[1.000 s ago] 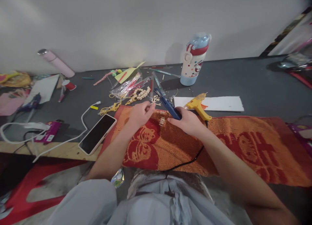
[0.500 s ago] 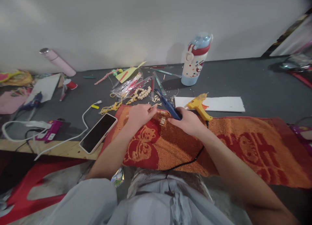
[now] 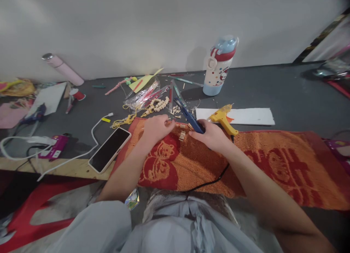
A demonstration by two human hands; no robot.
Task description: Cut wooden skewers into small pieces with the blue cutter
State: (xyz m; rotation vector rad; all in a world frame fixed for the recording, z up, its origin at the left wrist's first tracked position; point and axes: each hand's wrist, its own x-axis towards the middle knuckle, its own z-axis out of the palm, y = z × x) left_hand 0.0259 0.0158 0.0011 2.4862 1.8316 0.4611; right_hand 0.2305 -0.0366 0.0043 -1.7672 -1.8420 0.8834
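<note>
My right hand (image 3: pixel 212 135) is closed around the handle of a blue glue gun (image 3: pixel 189 117) whose nozzle points up and left. My left hand (image 3: pixel 156 128) rests on the orange and red towel (image 3: pixel 262 161), fingers pinched on a small thing I cannot make out, close to the gun's nozzle. Several small wooden pieces (image 3: pixel 181 135) lie on the towel between the two hands. A black cord (image 3: pixel 210 181) runs from the gun toward my lap.
A yellow glue gun (image 3: pixel 222 118) lies on a white strip (image 3: pixel 246 116) behind my right hand. A phone (image 3: pixel 109 149) with a white cable sits left of the towel. A blue and white bottle (image 3: pixel 220 66) stands at the back. Beads, yellow string and plastic sleeves (image 3: pixel 149 99) litter the dark floor.
My left hand's pinched fingers have shifted slightly down and right toward the gun's nozzle. My right hand and the blue glue gun have barely moved.
</note>
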